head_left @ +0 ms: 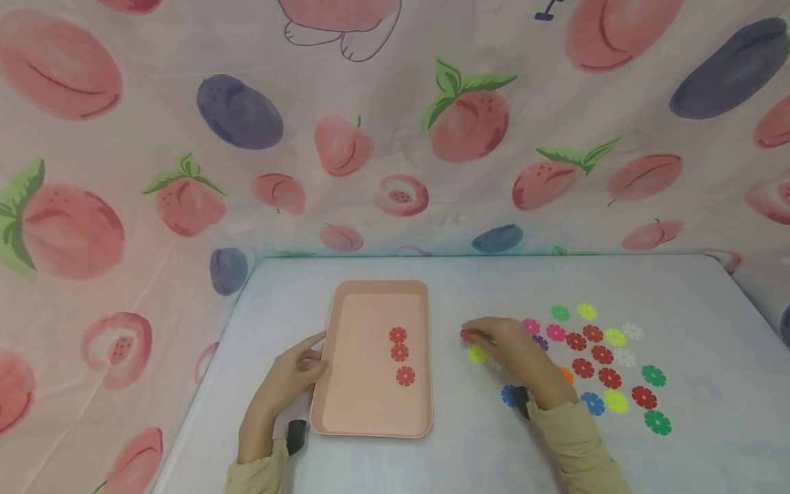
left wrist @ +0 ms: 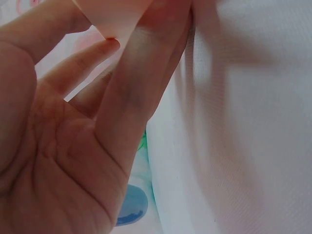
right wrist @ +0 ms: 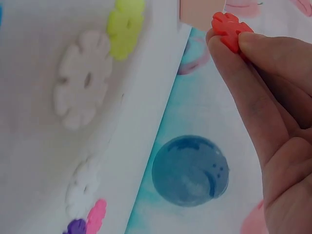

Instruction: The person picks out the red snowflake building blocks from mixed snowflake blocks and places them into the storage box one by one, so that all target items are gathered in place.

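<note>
A pink tray (head_left: 370,412) lies on the table with three red flower-shaped discs (head_left: 405,376) in a column on its right side. At the tray's left edge is my left hand (head_left: 286,384), its thumb and fingers on the rim; in the left wrist view the hand (left wrist: 73,131) holds the tray's edge (left wrist: 114,17). My right hand (head_left: 515,350) is over the table right of the tray, pinching a red disc (right wrist: 229,29) between thumb and fingertip, as the right wrist view shows. Below it are a yellow disc (head_left: 477,354) and a white disc (right wrist: 84,80).
Several flower discs in red (head_left: 609,377), green (head_left: 657,422), blue (head_left: 592,403), yellow, white, pink, orange and purple lie scattered on the right of the white table (head_left: 481,453). A fruit-patterned cloth (head_left: 395,137) hangs behind and at the left.
</note>
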{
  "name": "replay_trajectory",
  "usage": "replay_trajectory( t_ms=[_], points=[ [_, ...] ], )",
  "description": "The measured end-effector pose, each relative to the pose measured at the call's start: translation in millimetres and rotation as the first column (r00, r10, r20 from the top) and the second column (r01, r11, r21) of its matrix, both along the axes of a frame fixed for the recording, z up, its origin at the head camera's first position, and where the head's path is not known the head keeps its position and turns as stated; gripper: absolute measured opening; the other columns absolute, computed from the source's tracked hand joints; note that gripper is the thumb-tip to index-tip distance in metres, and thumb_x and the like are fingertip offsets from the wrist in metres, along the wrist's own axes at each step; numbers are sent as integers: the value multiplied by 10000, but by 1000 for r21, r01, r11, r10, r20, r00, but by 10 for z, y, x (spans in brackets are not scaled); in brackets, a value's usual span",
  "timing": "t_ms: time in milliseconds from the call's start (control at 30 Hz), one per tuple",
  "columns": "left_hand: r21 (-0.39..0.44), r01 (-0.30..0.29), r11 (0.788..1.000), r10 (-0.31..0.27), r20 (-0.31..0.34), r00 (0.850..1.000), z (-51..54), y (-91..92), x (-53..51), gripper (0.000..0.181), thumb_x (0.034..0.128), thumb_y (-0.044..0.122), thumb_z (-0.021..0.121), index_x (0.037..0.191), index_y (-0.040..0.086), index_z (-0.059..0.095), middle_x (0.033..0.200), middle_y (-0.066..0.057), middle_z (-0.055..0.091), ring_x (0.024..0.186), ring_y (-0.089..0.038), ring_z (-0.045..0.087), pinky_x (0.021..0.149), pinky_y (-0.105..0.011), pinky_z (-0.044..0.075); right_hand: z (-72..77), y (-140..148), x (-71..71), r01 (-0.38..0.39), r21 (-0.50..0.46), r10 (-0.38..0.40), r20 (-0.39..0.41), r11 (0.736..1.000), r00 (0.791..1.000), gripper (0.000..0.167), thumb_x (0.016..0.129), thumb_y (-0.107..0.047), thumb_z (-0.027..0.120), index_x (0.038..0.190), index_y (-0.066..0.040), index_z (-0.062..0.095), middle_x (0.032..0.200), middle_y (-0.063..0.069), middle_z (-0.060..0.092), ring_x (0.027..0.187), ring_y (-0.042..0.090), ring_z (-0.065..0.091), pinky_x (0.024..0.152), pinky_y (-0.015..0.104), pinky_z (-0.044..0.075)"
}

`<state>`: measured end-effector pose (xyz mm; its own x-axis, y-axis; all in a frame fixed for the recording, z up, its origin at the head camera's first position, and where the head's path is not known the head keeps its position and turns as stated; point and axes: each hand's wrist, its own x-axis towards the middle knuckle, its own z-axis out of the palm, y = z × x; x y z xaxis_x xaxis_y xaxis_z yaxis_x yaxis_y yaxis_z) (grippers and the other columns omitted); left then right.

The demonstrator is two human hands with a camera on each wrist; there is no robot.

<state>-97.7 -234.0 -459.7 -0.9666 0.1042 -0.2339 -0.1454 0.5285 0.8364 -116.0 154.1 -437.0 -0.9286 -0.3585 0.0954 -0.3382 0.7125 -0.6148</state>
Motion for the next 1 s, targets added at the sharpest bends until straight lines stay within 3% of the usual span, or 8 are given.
replay_trajectory(
  t_ms=[267,1000],
  points=[
    [-3,-6,1000,6,-1,1000,2,3,12,594,940,96,662,1494,133,452,1158,-175,653,985,-271,699,714,-320,602,39,-149,-10,-15,-10,16,28,1000,999,288,876,-68,743,1161,-41,722,1120,66,741,1089,277,684,917,441,555],
    [14,6,1000,-6,-1,1000,14,-1,5,590,949,105,655,1498,115,441,1170,-191,646,971,-267,703,723,-329,607,33,-467,-43,-126,-14,124,-74,992,990,290,836,-58,776,1124,-47,745,1085,63,753,1041,225,711,895,373,565]
  ],
)
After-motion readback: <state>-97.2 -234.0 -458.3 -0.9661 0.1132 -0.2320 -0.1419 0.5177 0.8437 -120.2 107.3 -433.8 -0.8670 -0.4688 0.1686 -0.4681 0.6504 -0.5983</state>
